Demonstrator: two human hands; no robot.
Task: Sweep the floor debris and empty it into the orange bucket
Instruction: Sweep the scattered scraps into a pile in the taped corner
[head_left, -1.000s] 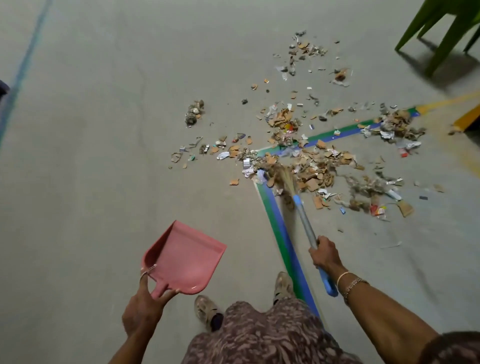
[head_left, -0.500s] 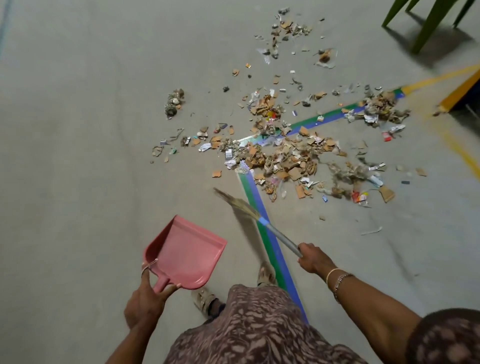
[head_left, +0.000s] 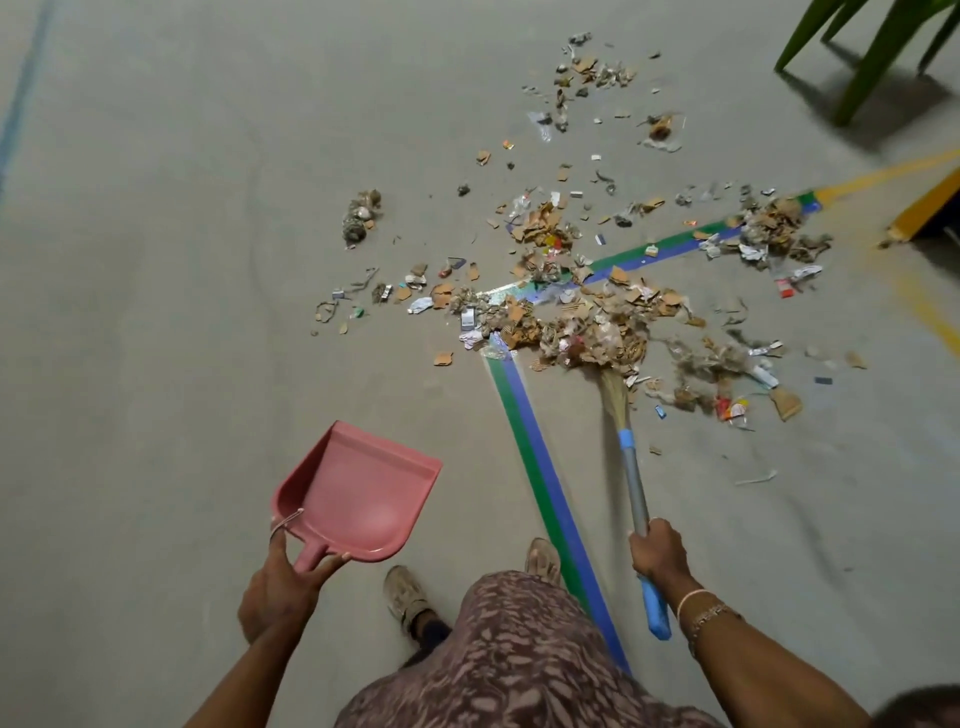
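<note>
Floor (head_left: 156, 312) w/ rubbish (head_left: 587, 322) spread wide either side of the green-blue tape (head_left: 540, 467); no orange bucket in view. Broom (head_left: 621, 405) is back down, bristles pressed into the near edge of the main heap, whereas half a sec ago it was lifted clear and swung left over the tape. So another stroke is starting, gathering not done yet. Right hand (head_left: 657, 551) wrapped tight round the handle. Left hand (head_left: 283, 587) still pinches the pink dustpan (head_left: 358, 493) by its stub, held up off the floor, empty as before.

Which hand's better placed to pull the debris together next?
Right. The right hand grips the broom, bristles already at the debris pile. The left hand holds the empty dustpan.
</note>
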